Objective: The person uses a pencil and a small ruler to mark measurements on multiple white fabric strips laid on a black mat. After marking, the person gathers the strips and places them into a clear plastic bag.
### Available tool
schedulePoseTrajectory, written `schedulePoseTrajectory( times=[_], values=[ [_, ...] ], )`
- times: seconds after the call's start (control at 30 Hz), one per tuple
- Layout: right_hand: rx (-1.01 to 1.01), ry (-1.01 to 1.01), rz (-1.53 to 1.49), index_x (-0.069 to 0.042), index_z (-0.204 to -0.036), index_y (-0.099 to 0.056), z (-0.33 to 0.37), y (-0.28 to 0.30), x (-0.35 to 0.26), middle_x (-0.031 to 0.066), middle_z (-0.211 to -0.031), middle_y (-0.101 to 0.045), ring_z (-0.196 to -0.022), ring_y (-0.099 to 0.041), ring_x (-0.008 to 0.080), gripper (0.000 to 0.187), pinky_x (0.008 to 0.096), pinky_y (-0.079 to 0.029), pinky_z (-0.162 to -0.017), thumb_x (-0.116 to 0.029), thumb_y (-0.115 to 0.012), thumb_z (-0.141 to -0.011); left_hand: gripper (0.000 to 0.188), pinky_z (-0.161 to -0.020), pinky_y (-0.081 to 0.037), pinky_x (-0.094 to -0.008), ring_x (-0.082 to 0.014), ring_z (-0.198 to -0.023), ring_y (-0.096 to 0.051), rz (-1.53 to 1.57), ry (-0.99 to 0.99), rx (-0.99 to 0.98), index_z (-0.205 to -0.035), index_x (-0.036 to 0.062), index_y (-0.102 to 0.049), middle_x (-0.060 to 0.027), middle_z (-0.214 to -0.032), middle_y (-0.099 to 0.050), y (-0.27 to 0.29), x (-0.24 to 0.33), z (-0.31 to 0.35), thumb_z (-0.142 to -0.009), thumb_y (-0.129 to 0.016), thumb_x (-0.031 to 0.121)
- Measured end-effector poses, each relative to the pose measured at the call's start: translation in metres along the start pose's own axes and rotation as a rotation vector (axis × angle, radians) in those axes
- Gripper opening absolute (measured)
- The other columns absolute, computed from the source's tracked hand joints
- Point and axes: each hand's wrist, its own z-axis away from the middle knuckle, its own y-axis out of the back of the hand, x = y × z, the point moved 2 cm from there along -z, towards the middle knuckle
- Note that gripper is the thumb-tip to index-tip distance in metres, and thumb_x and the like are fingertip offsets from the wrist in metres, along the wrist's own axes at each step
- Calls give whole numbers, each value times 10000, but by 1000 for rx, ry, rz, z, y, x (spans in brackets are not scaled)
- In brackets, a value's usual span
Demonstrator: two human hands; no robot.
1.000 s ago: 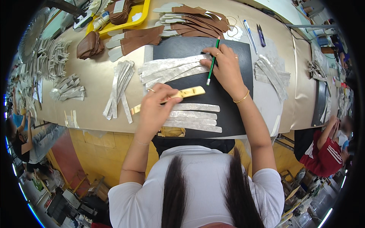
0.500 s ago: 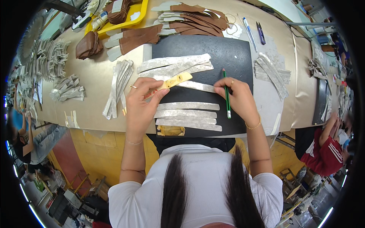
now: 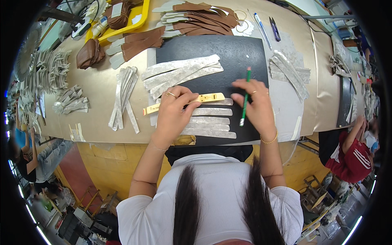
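My left hand (image 3: 176,109) is closed on a narrow yellow strip-shaped template (image 3: 210,97) with small holes and a slot at its right end. The template lies over the farthest of a row of silvery strips (image 3: 211,111) on a black board (image 3: 234,47). My right hand (image 3: 258,108) hovers above the board's right side, a green pencil (image 3: 246,98) held between its fingers, eraser end toward me. Its thumb and fingertips are apart. Beyond my left hand, a fanned group of silvery strips (image 3: 183,69) rests on the board. My left hand hides the left ends of the near row.
More silvery strips lie left (image 3: 122,98) and right (image 3: 290,75) of the board. Brown pieces (image 3: 200,18), a yellow tray (image 3: 141,20), a blue pen (image 3: 262,30) and dark thread snips (image 3: 274,28) sit at the back. Other people (image 3: 347,159) work at both sides.
My left hand moved right and nearer with the template. The strip stretched between my hands now lies in the near row, and my right hand has let go of it, keeping the pencil.
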Motion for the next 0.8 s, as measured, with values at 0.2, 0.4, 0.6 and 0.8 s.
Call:
schedulePoseTrajectory(
  times=[0.2,0.4,0.6,0.8],
  values=[
    [130,-144,-70,-97,-1131,-705,10,17,16,83,-1116,-706,-1059,-614,300,272,400,-440,-952,-148,-774,-872,171,-857,-433,-360,-215,-901,-585,-104,-156,-74,-940,42,-781,-41,-943,-658,-15,5,-5,-790,-826,110],
    [69,-145,-74,-57,-1125,-706,15,11,11,119,-1132,-710,-1090,-647,289,264,362,-503,-938,-103,-776,-875,164,-855,-428,-359,-213,-909,-576,-123,-185,-99,-934,50,-784,-34,-927,-646,-21,3,-10,-793,-825,124],
    [74,-146,-77,-55,-1122,-707,16,12,11,117,-1132,-716,-1093,-647,291,256,364,-501,-942,-103,-772,-879,164,-865,-440,-364,-221,-921,-571,-117,-172,-94,-927,46,-787,-36,-918,-639,-22,5,-10,-789,-829,124],
    [78,-152,-81,-57,-1145,-707,18,14,9,112,-1117,-715,-1071,-650,281,215,347,-506,-929,-88,-711,-932,168,-876,-445,-369,-224,-921,-572,-107,-162,-93,-931,43,-793,-41,-920,-637,-24,3,-10,-786,-829,119]
  ],
)
